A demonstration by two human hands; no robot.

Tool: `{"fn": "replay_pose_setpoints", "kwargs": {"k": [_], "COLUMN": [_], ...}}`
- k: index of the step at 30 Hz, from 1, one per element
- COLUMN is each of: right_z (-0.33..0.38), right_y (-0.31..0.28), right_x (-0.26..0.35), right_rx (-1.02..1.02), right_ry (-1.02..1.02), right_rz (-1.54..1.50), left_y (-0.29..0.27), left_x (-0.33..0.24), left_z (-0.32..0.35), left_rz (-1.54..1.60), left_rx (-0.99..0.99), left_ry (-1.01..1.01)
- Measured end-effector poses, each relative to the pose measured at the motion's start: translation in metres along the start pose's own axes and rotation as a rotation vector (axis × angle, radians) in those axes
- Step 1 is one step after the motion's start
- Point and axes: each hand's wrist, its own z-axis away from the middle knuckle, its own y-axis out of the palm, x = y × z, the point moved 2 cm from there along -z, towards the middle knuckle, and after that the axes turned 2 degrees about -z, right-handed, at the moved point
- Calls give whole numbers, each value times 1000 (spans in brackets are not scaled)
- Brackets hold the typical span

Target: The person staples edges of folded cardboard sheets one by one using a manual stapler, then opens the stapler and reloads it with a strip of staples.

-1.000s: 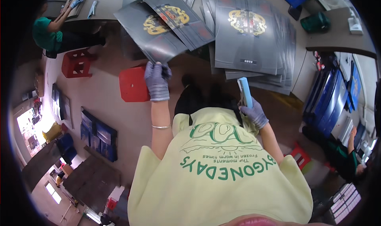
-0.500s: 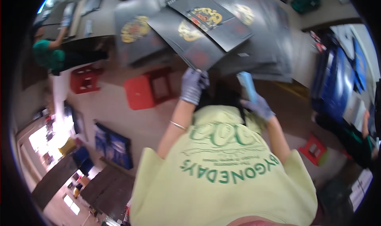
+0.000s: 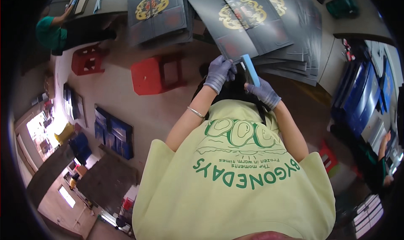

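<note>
My left hand point(image 3: 221, 73), in a grey-purple knit glove, is closed on the near corner of a black printed cardboard sheet point(image 3: 223, 26). That sheet and another point(image 3: 269, 37) lie edge to edge, and their halves form one gold round emblem with red marks. My right hand point(image 3: 263, 92), gloved alike, is wrapped round a light blue stapler point(image 3: 251, 70). The stapler's upper end points at the sheets' near edge, close to my left fingertips; whether it touches the sheet I cannot tell. More black sheets point(image 3: 311, 59) are fanned out beneath and to the right.
Another stack of black sheets point(image 3: 158, 23) lies at the left on the table. Red stools point(image 3: 147, 76) stand on the floor to the left. A person in green point(image 3: 51, 31) works at the far left. Blue panels point(image 3: 357, 99) lean at the right, near a dark green container point(image 3: 343, 7).
My right hand has brought the stapler up and left toward the sheets' near edge. My left hand keeps its hold at the sheet's corner. The two upper sheets now line up; the view has shifted.
</note>
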Motion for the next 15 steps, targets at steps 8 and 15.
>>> {"fn": "replay_pose_setpoints", "kwargs": {"k": [8, 15], "right_z": [-3, 13], "right_y": [8, -56], "right_x": [12, 8], "right_rx": [-43, -320], "right_ry": [179, 106], "right_rz": [3, -235], "left_y": [-14, -71], "left_x": [-10, 5], "left_z": [11, 23], "left_rz": [-99, 102], "left_rx": [45, 125], "left_ry": [21, 122]}}
